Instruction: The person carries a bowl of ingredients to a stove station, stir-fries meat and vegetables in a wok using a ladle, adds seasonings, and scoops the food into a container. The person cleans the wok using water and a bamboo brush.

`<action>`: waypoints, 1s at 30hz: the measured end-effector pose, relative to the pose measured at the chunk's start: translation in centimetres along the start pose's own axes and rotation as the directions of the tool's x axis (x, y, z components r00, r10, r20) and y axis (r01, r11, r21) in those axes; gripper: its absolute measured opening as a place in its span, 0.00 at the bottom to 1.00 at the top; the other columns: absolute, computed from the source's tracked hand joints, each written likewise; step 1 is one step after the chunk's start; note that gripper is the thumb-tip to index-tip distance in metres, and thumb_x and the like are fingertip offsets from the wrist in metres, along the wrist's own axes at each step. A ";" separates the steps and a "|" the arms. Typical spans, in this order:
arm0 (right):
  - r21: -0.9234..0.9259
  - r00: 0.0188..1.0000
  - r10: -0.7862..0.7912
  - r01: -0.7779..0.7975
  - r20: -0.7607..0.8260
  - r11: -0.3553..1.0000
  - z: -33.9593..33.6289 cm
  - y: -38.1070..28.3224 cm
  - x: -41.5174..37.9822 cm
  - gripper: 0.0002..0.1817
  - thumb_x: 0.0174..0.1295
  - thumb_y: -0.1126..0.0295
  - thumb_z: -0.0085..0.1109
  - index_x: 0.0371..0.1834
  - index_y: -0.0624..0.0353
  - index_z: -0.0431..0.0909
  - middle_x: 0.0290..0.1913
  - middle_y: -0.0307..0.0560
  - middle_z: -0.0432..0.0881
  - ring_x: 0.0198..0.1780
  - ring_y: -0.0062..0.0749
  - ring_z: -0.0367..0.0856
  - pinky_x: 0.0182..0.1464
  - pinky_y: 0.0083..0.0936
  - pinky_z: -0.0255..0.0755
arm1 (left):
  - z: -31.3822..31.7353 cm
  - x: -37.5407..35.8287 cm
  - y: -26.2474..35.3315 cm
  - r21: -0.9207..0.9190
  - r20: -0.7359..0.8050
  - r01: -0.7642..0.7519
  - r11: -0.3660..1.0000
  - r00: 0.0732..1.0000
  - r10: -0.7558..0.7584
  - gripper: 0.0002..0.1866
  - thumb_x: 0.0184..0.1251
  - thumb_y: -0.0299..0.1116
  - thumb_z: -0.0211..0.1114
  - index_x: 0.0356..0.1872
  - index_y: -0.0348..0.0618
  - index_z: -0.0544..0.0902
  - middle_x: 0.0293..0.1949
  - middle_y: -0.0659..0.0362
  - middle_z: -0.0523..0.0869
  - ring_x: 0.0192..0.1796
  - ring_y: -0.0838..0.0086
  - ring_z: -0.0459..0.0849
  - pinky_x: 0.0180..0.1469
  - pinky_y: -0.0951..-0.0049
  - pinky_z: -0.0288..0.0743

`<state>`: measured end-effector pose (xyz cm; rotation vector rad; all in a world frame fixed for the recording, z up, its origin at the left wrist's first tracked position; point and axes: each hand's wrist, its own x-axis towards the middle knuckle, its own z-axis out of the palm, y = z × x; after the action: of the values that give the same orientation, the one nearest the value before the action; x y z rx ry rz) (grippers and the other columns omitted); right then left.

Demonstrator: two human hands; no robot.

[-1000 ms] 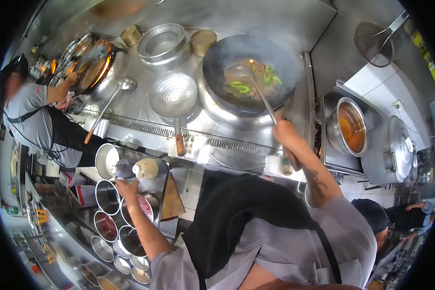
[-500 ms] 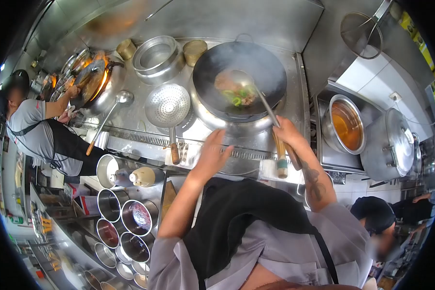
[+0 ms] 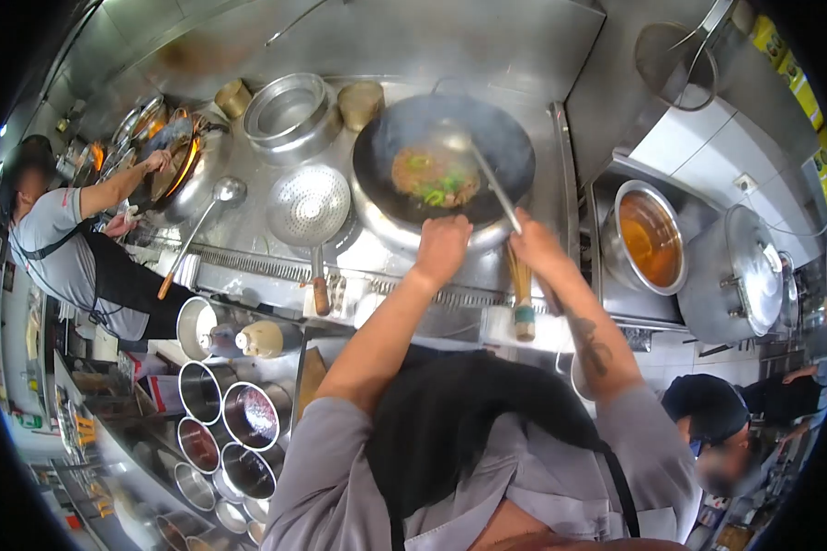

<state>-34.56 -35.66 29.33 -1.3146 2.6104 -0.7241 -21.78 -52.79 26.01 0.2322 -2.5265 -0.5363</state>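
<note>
Wok (image 3: 386, 138) on burner; food (image 3: 436, 176) inside, brown with green bits, hazy above. Left hand (image 3: 445, 246) closed on wok's near edge, fingertips hidden. Right hand (image 3: 538, 246) wrapped round ladle (image 3: 493, 182) by its handle; ladle's bowl in wok, at far side of food, blurred. Brush (image 3: 523, 317) just below right hand, contact unclear. Skimmer (image 3: 310, 204) flat, left of wok, grip toward person. Second ladle (image 3: 196, 239) farther left. Orange liquid (image 3: 651, 239) in steel bowl (image 3: 611, 253), well right. Another person (image 3: 60, 225) far left, arm outstretched.
</note>
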 end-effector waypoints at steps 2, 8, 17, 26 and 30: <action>-0.089 0.996 0.075 -0.079 -0.041 0.993 -1.9 -0.3 -0.4 0.27 0.59 0.73 0.53 0.63 0.72 0.65 0.36 0.68 0.81 0.39 0.61 0.82 0.45 0.49 0.75 | 1.4 1.1 -1.6 -0.001 0.039 0.086 0.996 0.996 -0.086 0.11 0.69 0.36 0.57 0.29 0.41 0.76 0.27 0.50 0.83 0.35 0.54 0.82 0.39 0.53 0.69; -0.253 0.995 0.083 -0.093 -0.049 0.963 -2.3 3.7 -2.7 0.27 0.60 0.72 0.51 0.63 0.73 0.66 0.35 0.67 0.82 0.39 0.60 0.82 0.43 0.48 0.76 | 0.9 0.3 -0.7 -0.030 0.068 0.091 0.995 0.994 -0.089 0.11 0.70 0.36 0.57 0.30 0.40 0.77 0.27 0.49 0.83 0.35 0.51 0.82 0.41 0.52 0.69; 0.674 0.981 0.175 -0.186 0.085 0.715 -2.5 -5.8 -3.2 0.23 0.67 0.71 0.52 0.65 0.65 0.66 0.26 0.42 0.74 0.17 0.22 0.71 0.18 0.19 0.65 | -6.3 -3.0 -0.1 -0.306 -0.168 -0.027 0.952 0.985 -0.026 0.21 0.64 0.37 0.63 0.54 0.34 0.76 0.48 0.43 0.78 0.52 0.48 0.77 0.55 0.56 0.70; 0.808 0.772 -0.242 -0.547 0.588 0.218 3.8 -18.8 -0.6 0.22 0.66 0.78 0.49 0.64 0.62 0.66 0.25 0.41 0.69 0.11 0.21 0.65 0.13 0.17 0.59 | -35.5 -23.4 -12.2 -0.472 -0.623 0.469 0.747 0.422 -0.658 0.09 0.70 0.34 0.63 0.41 0.37 0.84 0.32 0.65 0.83 0.34 0.84 0.78 0.36 0.81 0.72; 0.686 0.621 -0.291 -0.664 0.728 0.297 7.2 -26.7 0.6 0.20 0.66 0.76 0.50 0.62 0.62 0.67 0.26 0.40 0.69 0.13 0.20 0.66 0.15 0.18 0.59 | -36.7 -35.9 -30.8 -0.172 -0.594 0.767 0.618 0.419 -0.687 0.13 0.57 0.35 0.68 0.37 0.35 0.84 0.31 0.48 0.87 0.34 0.59 0.86 0.39 0.67 0.77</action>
<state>-13.29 -52.22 35.71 -0.5502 1.0998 -1.0655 29.89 -82.94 24.43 1.3909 -1.6819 -0.4920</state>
